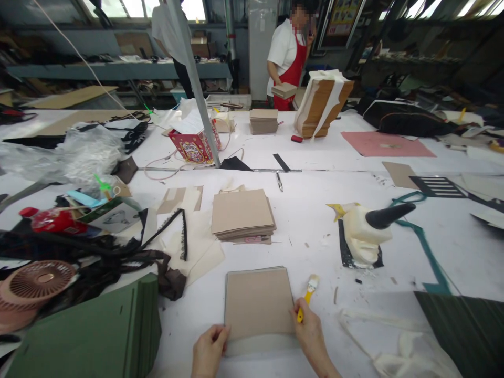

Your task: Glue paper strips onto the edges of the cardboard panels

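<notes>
A beige cardboard panel (258, 302) lies in front of me on a slightly larger grey-green sheet (262, 344), whose edge shows along the bottom and in a thin line at the top and left. At the lower left corner, my left hand (208, 349) is closed, thumb and fingers pinching the panel's edge. My right hand (311, 333) is closed around a yellow-handled brush (308, 296) with its pale bristles pointing away from me. Its fingertips also touch the panel's right edge. Farther back sits a stack of similar cardboard panels (242, 212).
Green folded sheets (86, 331) and a pink fan (45, 281) are at left. A glue-smeared white container with a black spout (366, 231) stands at right, near dark green fabric (464, 325). Across the table, a person in a red apron (291, 58) holds panels.
</notes>
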Tool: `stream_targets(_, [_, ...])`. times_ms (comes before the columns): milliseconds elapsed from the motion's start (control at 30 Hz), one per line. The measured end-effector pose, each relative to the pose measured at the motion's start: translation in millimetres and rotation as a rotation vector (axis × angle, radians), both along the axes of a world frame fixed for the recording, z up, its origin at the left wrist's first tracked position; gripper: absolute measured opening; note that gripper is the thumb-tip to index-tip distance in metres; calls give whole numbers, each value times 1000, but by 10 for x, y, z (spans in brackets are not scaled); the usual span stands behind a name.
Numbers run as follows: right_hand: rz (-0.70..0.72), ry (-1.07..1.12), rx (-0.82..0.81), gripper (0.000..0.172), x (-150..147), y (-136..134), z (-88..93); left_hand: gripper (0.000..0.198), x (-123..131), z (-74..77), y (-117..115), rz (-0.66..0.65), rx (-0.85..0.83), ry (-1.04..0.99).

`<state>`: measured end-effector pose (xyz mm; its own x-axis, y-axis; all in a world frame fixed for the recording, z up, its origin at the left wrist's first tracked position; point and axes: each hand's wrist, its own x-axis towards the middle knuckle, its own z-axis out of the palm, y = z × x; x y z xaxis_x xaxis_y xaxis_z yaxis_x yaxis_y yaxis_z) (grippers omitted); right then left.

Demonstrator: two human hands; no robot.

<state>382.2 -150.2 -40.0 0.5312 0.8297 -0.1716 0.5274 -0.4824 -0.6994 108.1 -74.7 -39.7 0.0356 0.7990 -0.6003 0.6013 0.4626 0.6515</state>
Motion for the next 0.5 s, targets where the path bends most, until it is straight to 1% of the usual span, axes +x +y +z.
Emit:
stream_targets(133, [-11,-8,-3,14,-7,12,-2,49,-13,-30,12,-17,-17,6])
stream_targets(267, [-35,-15,14,14,-15,27,22,52,-24,-49,25,-68,-44,26])
stream_targets(500, [-47,0,27,9,-19,52,92,61,-8,-6,86,-82,-131,32])
